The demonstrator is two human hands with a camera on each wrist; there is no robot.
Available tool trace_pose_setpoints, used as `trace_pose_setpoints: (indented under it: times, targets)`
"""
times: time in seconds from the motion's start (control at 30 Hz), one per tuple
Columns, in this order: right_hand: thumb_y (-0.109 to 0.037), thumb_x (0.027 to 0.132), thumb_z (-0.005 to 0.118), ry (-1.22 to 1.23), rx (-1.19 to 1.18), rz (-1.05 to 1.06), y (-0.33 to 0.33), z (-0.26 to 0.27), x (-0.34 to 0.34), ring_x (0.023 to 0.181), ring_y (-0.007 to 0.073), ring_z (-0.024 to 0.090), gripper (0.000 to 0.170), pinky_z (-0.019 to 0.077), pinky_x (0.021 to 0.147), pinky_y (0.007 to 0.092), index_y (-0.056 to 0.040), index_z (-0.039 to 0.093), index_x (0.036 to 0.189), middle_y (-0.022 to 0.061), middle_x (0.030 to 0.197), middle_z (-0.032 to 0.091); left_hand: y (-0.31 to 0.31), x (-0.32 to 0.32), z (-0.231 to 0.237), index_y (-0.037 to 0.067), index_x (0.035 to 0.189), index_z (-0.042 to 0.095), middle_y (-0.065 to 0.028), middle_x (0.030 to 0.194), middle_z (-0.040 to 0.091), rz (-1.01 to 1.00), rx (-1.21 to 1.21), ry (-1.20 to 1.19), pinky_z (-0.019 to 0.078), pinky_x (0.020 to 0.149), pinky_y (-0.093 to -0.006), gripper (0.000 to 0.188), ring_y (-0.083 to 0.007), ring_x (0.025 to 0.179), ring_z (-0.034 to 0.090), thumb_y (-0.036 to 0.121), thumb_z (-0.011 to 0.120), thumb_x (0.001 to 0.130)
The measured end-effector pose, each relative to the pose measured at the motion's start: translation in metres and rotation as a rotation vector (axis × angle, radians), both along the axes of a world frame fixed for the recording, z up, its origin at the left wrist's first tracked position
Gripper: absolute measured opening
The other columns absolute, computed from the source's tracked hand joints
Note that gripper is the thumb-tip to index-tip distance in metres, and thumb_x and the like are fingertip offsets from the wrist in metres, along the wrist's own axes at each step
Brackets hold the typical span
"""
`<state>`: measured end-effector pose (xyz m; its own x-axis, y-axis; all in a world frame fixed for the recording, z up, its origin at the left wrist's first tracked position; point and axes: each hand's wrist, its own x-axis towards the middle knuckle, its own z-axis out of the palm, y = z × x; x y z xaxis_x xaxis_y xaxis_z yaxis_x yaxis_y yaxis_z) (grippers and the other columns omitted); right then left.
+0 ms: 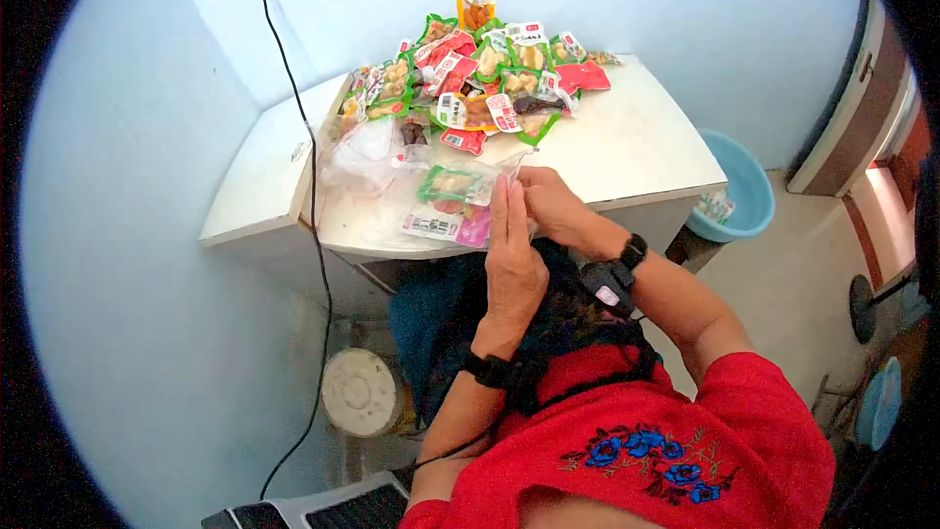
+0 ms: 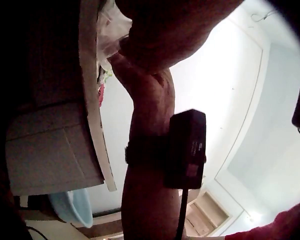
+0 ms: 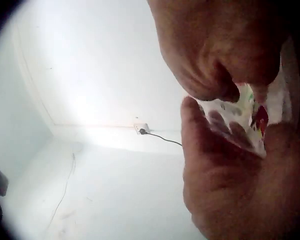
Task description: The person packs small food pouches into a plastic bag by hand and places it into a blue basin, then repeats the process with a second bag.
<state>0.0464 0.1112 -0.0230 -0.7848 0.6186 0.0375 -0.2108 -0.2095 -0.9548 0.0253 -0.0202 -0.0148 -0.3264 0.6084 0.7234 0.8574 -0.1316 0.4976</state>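
Both hands are together at the front edge of the white table (image 1: 656, 157), at the mouth of a clear plastic bag (image 1: 512, 163). My left hand (image 1: 514, 260) points its fingers upward and pinches the bag's edge between them and the thumb. Close beside it, my right hand (image 1: 560, 208) grips the same edge with curled fingers. Through the film show a green-edged snack packet (image 1: 452, 182) and a pink and white packet (image 1: 446, 223). In the right wrist view the bag's film (image 3: 225, 112) stretches between the two hands.
Behind the bag lies a heap of small snack packets (image 1: 470, 113), green, red and yellow. A crumpled clear bag (image 1: 364, 157) sits left of the hands. A black cable (image 1: 315, 206) hangs past the table's left part. A blue basin (image 1: 739, 186) stands at the right.
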Motion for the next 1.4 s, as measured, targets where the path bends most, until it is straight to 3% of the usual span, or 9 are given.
trace_pose_setpoints:
  times: [0.17, 0.27, 0.47, 0.6, 0.8, 0.9, 1.1, 1.2, 1.4]
  targets:
    - [0.003, 0.084, 0.049, -0.381, 0.253, 0.045, 0.028, 0.068, 0.051, 0.08, 0.0213, 0.071, 0.024, 0.0581, 0.066, 0.0275, 0.0043, 0.066, 0.101, 0.0151, 0.098, 0.068, 0.0, 0.001, -0.002, -0.005, 0.145, 0.032, -0.0295, 0.15, 0.03, -0.013, 0.041, -0.009, 0.0315, 0.113, -0.0442, 0.074, -0.0442, 0.137, 0.033, -0.015, 0.039, 0.071]
    - [0.002, 0.08, 0.048, -0.29, 0.342, -0.122, 0.078, 0.064, 0.05, 0.071, 0.0202, 0.071, 0.022, 0.0574, 0.059, 0.0275, 0.0034, 0.066, 0.093, 0.0136, 0.09, 0.068, -0.001, 0.004, 0.001, -0.005, 0.144, 0.034, -0.0289, 0.15, 0.03, -0.01, 0.031, -0.031, 0.0321, 0.113, -0.0437, 0.073, -0.0443, 0.136, 0.035, -0.015, 0.04, 0.072]
    - [-0.029, 0.081, 0.066, -0.541, 0.978, -0.457, 0.185, 0.024, 0.007, 0.087, 0.0327, 0.069, 0.037, 0.056, 0.075, 0.0427, 0.0003, 0.068, 0.103, 0.0185, 0.093, 0.07, -0.004, 0.005, 0.006, -0.008, 0.14, 0.037, -0.0306, 0.148, 0.03, -0.027, -0.04, -0.051, 0.0333, 0.112, -0.0446, 0.064, -0.047, 0.136, 0.033, -0.014, 0.041, 0.077]
    - [-0.038, 0.077, 0.071, -0.786, 1.007, -0.509, 0.206, 0.02, -0.017, 0.101, 0.0343, 0.065, 0.059, 0.0505, 0.086, 0.0393, 0.0019, 0.061, 0.12, 0.0215, 0.107, 0.068, -0.006, 0.004, 0.004, -0.007, 0.141, 0.036, -0.0292, 0.149, 0.03, -0.027, -0.052, -0.027, 0.0339, 0.111, -0.044, 0.067, -0.0457, 0.136, 0.034, -0.015, 0.041, 0.075]
    - [-0.031, 0.069, 0.079, -0.746, 0.984, -0.312, 0.219, 0.009, -0.025, 0.109, 0.0337, 0.062, 0.067, 0.0491, 0.091, 0.0386, 0.0031, 0.058, 0.123, 0.0236, 0.117, 0.064, -0.005, 0.002, 0.0, -0.005, 0.143, 0.035, -0.0266, 0.151, 0.029, -0.027, -0.057, 0.003, 0.0337, 0.112, -0.0429, 0.072, -0.0436, 0.137, 0.034, -0.015, 0.042, 0.072]
    - [-0.022, 0.062, 0.084, -0.655, 1.119, -0.574, 0.209, 0.002, -0.021, 0.101, 0.0309, 0.065, 0.067, 0.0515, 0.085, 0.0373, 0.0026, 0.06, 0.12, 0.0201, 0.111, 0.066, -0.006, 0.003, -0.001, -0.005, 0.143, 0.035, -0.0274, 0.151, 0.029, -0.031, -0.038, 0.001, 0.0335, 0.112, -0.0431, 0.071, -0.044, 0.137, 0.034, -0.015, 0.042, 0.072]
    - [-0.011, 0.062, 0.084, -0.684, 1.01, -0.654, 0.191, 0.026, 0.0, 0.084, 0.0236, 0.066, 0.053, 0.0539, 0.072, 0.0357, 0.0026, 0.061, 0.107, 0.0123, 0.096, 0.067, -0.009, 0.004, -0.003, -0.007, 0.141, 0.035, -0.0294, 0.149, 0.03, -0.027, -0.039, -0.002, 0.033, 0.112, -0.0439, 0.068, -0.045, 0.136, 0.034, -0.014, 0.043, 0.074]
    - [-0.004, 0.071, 0.077, -0.485, 0.521, -0.318, 0.168, 0.049, 0.026, 0.076, 0.0215, 0.066, 0.039, 0.0543, 0.065, 0.0329, 0.0037, 0.06, 0.104, 0.0118, 0.093, 0.065, -0.009, 0.004, 0.0, -0.011, 0.139, 0.036, -0.0307, 0.147, 0.032, -0.03, -0.017, -0.01, 0.0316, 0.113, -0.0451, 0.065, -0.0455, 0.137, 0.032, -0.013, 0.043, 0.075]
    - [-0.005, 0.087, 0.064, -0.131, 0.26, -0.287, 0.12, 0.058, 0.092, 0.072, 0.0224, 0.068, 0.019, 0.0586, 0.065, 0.0325, 0.0065, 0.059, 0.101, 0.0109, 0.085, 0.063, -0.002, 0.005, -0.001, -0.009, 0.14, 0.037, -0.0301, 0.147, 0.033, 0.007, 0.02, -0.006, 0.0323, 0.113, -0.0448, 0.064, -0.0453, 0.135, 0.035, -0.012, 0.044, 0.076]
